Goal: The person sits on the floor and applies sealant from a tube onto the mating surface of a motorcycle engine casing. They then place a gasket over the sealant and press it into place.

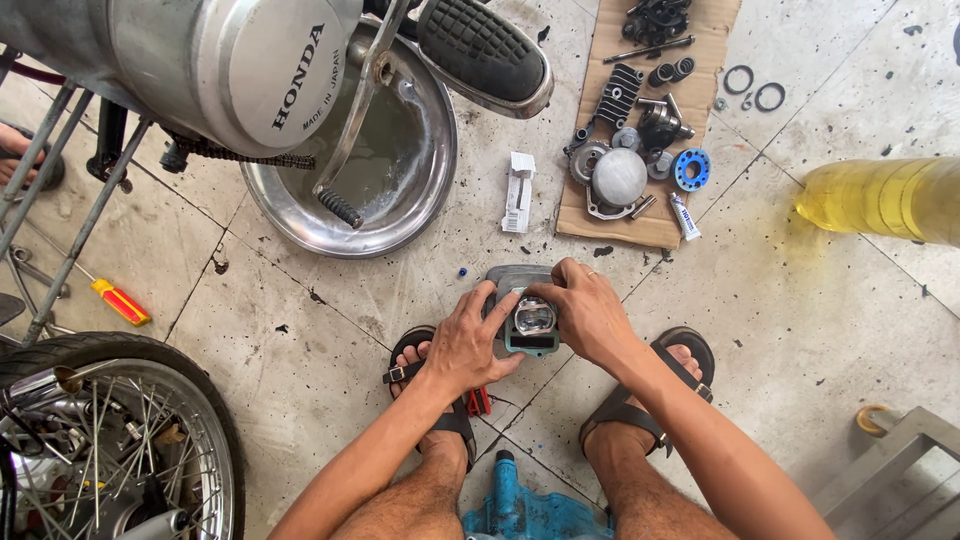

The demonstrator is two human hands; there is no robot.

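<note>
Both my hands hold a grey metal engine cylinder (522, 283) just above the concrete floor, between my sandalled feet. A shiny piston (534, 316) sits in its bore, facing up at me. My left hand (466, 342) grips the cylinder's left side with fingers curled over its edge. My right hand (590, 312) clasps the right side, thumb and fingers over the top rim beside the piston. A ring shows on one right finger.
A motorcycle engine cover (240, 70) and footpeg (485, 50) hang over a steel basin (420, 190). Cardboard (655, 225) holds several engine parts. Yellow oil bottle (885, 197) at right, spoked wheel (120, 440) at left, screwdriver (120, 301), blue power tool (530, 510) below.
</note>
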